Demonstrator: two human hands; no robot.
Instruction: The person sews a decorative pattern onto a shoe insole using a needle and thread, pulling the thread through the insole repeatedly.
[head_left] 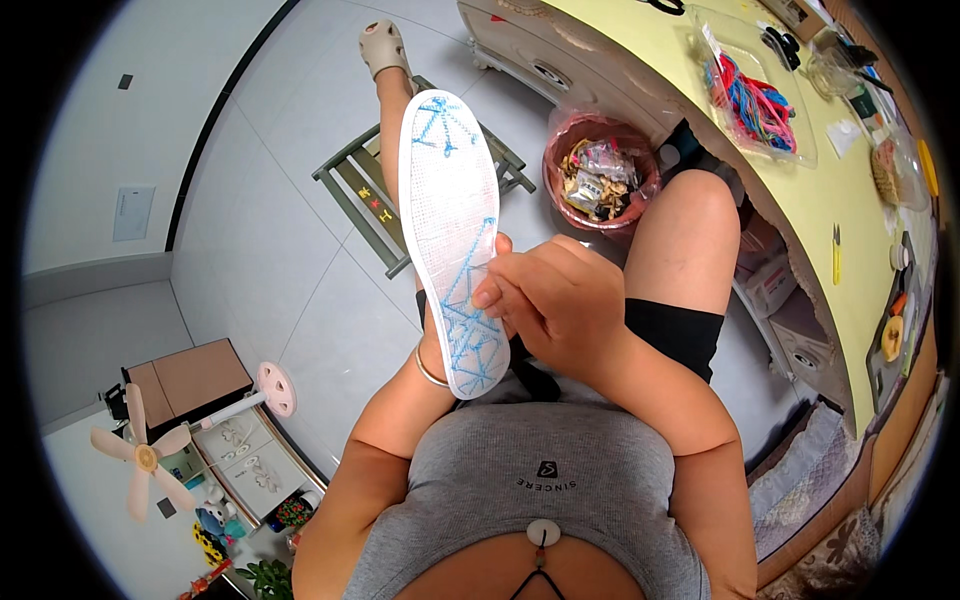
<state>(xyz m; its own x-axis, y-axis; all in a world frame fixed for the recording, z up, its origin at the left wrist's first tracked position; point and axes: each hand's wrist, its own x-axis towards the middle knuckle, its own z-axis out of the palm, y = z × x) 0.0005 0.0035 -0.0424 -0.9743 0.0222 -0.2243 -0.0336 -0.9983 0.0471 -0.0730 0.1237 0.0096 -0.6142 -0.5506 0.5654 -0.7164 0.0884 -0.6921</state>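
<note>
A white shoe insole with a mesh-like face is held upright in front of my body. Blue stitched lines run over its toe end and its heel end, with the middle left white. My left hand supports it from behind; most of that hand is hidden by the insole, and a bracelet circles the wrist. In front of the lower half, my right hand is closed in a pinch against the insole's right edge, beside the blue stitching. What its fingertips hold is too small to make out.
A folding stool stands on the tiled floor ahead. Right of it is a pink lined bin full of wrappers. The yellow-topped desk bears a clear tray of coloured threads and a yellow cutter. A fan stands at lower left.
</note>
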